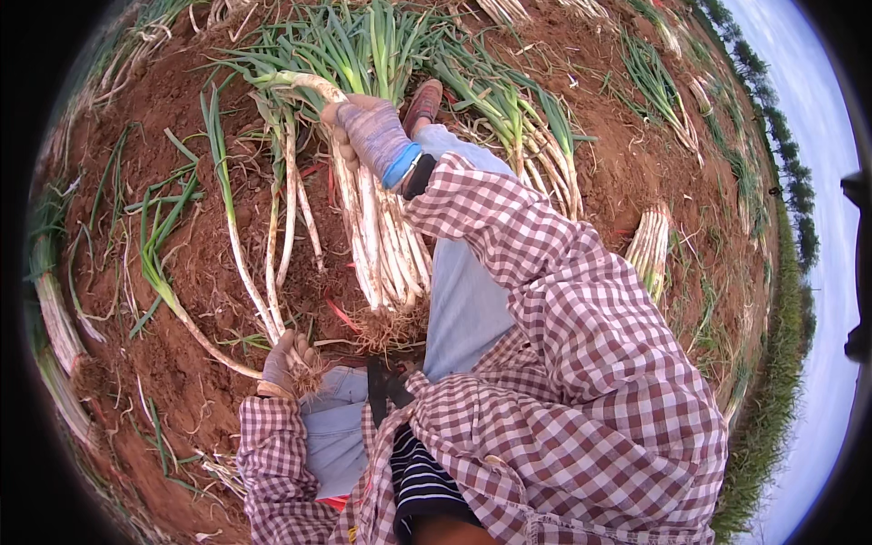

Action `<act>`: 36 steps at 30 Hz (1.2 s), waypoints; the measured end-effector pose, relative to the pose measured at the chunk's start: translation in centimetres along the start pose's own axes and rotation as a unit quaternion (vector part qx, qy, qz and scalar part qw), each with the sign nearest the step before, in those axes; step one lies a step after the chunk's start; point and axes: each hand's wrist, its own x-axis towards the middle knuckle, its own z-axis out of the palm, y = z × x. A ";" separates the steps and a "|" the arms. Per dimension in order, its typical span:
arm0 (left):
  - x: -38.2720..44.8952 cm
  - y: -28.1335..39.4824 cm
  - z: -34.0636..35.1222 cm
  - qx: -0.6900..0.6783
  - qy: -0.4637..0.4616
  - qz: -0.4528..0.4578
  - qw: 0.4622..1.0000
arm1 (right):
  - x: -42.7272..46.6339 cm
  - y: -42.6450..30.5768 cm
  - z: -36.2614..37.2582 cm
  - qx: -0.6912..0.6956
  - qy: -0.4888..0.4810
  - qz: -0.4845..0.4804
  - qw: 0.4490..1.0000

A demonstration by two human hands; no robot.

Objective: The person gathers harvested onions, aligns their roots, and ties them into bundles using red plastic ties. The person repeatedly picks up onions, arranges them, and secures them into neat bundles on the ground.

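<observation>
My gloved right hand (361,133) reaches up over a thick pile of long green onions (381,238), its fingers closed around the white stalk of one onion (306,80) near the leaves. The pile lies with roots towards me and green leaves away. At lower left, my gloved left hand (289,361) grips several green onions (242,266) by their root ends; their leaves point away from me. One curved onion (194,327) reaches its stalk to that hand too; whether it is held, I cannot tell. Red strips (340,312) lie beside the pile.
Loose green onions (545,150) lie beyond my right leg. A bundle of onions (650,245) rests on the reddish soil at right, with more bundles (61,320) at far left. My shoe (424,102) is close to the pile's leaves.
</observation>
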 end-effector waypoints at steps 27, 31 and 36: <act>-24.6 2.1 10.0 -0.112 -0.011 -0.010 0.994 | -5.7 8.0 -51.5 -0.634 0.370 0.096 0.672; -25.0 -1.7 14.1 -0.033 0.092 -0.029 0.995 | -2.5 -1.0 -19.8 -0.084 0.005 -0.050 0.995; -29.9 -3.8 15.4 0.087 0.086 -0.028 0.992 | -3.9 9.7 3.6 0.022 -0.189 0.325 0.927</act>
